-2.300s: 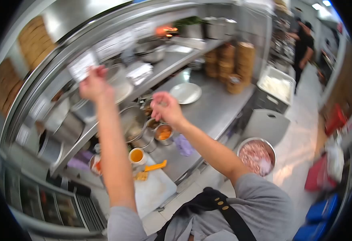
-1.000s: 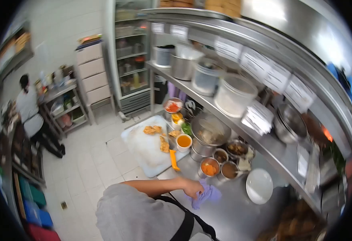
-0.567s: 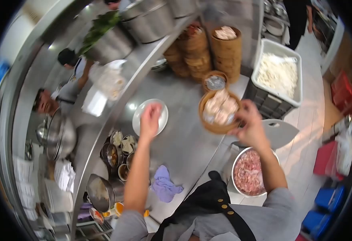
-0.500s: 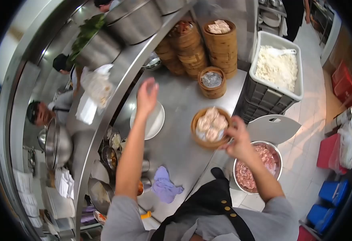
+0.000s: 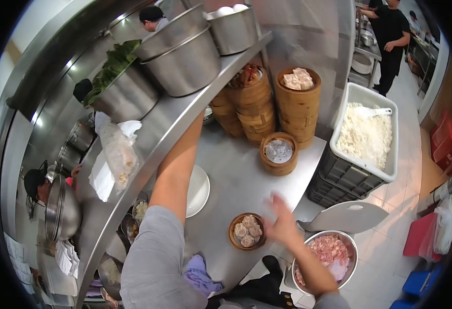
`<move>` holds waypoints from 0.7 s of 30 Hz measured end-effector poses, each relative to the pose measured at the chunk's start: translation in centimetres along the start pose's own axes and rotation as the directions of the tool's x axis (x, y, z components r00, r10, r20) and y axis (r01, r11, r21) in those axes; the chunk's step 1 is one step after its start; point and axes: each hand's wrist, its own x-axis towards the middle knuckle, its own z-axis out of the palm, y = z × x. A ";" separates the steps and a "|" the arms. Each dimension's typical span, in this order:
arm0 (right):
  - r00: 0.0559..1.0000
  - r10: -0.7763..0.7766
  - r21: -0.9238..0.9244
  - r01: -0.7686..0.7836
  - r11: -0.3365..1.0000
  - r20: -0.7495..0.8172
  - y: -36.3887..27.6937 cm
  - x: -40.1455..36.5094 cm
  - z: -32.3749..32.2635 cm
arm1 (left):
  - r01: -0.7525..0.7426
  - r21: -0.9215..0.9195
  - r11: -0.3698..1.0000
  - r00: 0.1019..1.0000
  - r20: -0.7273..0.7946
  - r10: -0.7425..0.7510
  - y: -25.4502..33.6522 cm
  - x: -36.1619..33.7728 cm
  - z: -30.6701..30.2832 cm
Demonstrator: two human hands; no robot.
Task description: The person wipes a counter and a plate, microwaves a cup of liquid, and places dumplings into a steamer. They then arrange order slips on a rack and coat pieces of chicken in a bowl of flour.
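Observation:
A small bamboo steamer [image 5: 231, 238] stands on the steel counter, with several pleated dumplings [image 5: 248, 231] inside. Just right of it is my right hand [image 5: 282, 222], slightly blurred, its fingers apart and holding nothing. My left forearm reaches up and away under the steel shelf, which hides that hand. A white plate [image 5: 199, 191] lies beside this forearm. Farther back, a small steamer [image 5: 279, 167] with a perforated liner sits before a tall stack of steamers [image 5: 298, 110] topped with pale pink food.
A purple cloth [image 5: 200, 275] lies near the counter's front edge. To the right are a bowl of raw meat [image 5: 325, 252] and a crate of white shreds [image 5: 362, 136]. The steel shelf [image 5: 185, 121] overhangs the left side. Co-workers stand beyond.
My right hand has let go of the steamer of dumplings, which now stands nearer the counter's front. My left hand has reached farther away, out of sight under the shelf. The view has shifted.

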 end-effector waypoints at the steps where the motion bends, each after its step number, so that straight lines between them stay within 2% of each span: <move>1: 0.989 -0.089 0.006 0.090 0.996 -0.119 -1.2 4.9 -2.0 | -0.007 -0.029 1.000 1.000 0.004 0.007 -0.4 -0.4 -0.6; 2: 0.970 -0.126 0.058 0.140 0.988 -0.209 -1.6 10.2 -3.0 | -0.017 -0.066 0.998 1.000 0.000 0.017 -0.7 -0.9 -1.4; 3: 0.914 -0.259 -0.075 0.248 0.966 -0.312 -2.6 15.5 -4.2 | -0.033 -0.115 0.993 0.999 -0.008 0.032 -1.2 -1.9 -2.7; 4: 0.900 -0.256 -0.084 0.242 0.967 -0.352 -3.0 20.5 -5.0 | -0.050 -0.189 0.981 0.999 -0.017 0.048 -1.8 -3.3 -3.9; 5: 0.925 -0.174 -0.173 0.120 0.978 -0.337 -2.6 25.0 -5.3 | -0.062 -0.268 0.962 0.998 -0.009 0.061 -2.6 -5.2 -4.9; 6: 0.918 -0.166 -0.250 0.076 0.965 -0.361 -3.0 28.2 -5.3 | -0.054 -0.363 0.930 0.998 0.008 0.062 -3.6 -7.4 -6.6; 7: 0.952 -0.023 -0.281 -0.067 0.957 -0.304 -3.6 31.0 -5.7 | -0.035 -0.427 0.903 0.998 0.035 0.055 -4.3 -9.3 -8.0; 8: 0.962 -0.019 -0.362 -0.083 0.929 -0.271 -3.0 33.6 -5.4 | 0.008 -0.495 0.869 0.996 0.081 0.037 -5.5 -11.5 -9.4; 9: 0.991 -0.025 -0.470 -0.041 0.882 -0.135 -2.3 35.2 -5.6 | 0.052 -0.551 0.833 0.993 0.115 0.014 -6.3 -13.5 -10.9; 10: 0.992 0.121 -0.478 -0.095 0.873 0.024 -2.0 36.9 -5.9 | 0.102 -0.584 0.805 0.986 0.167 -0.003 -7.1 -15.9 -12.1; 11: 0.990 0.126 -0.552 -0.137 0.823 -0.058 -1.6 37.7 -5.5 | 0.147 -0.601 0.786 0.980 0.199 -0.031 -7.9 -18.0 -13.3; 12: 0.965 -0.167 -0.750 0.262 0.607 0.201 3.5 41.1 -5.1 | 0.176 -0.608 0.774 0.977 0.203 -0.062 -8.7 -20.1 -14.8; 13: 0.792 -0.434 -0.806 0.553 0.211 0.430 8.8 44.5 -4.8 | 0.198 -0.608 0.769 0.972 0.222 -0.074 -9.0 -21.6 -15.9; 14: 0.888 -0.367 -0.750 0.439 0.496 0.277 7.7 42.7 -6.9 | 0.203 -0.610 0.766 0.971 0.228 -0.075 -9.1 -22.7 -16.7; 15: 0.951 -0.271 -0.623 0.303 0.721 0.150 4.7 41.0 -7.3 | 0.214 -0.612 0.762 0.968 0.236 -0.082 -9.1 -23.1 -17.6; 16: 0.983 -0.165 -0.521 0.183 0.833 0.082 1.7 38.8 -7.9 | 0.231 -0.615 0.754 0.963 0.254 -0.088 -9.0 -22.9 -18.3; 18: 0.993 -0.099 -0.490 0.117 0.864 0.062 -1.9 36.5 -9.1 | 0.273 -0.627 0.730 0.950 0.294 -0.102 -8.1 -21.8 -20.1; 21: 0.994 -0.073 -0.472 0.104 0.875 0.083 -3.5 34.5 -9.7 | 0.314 -0.614 0.724 0.936 0.330 -0.126 -7.2 -23.0 -21.9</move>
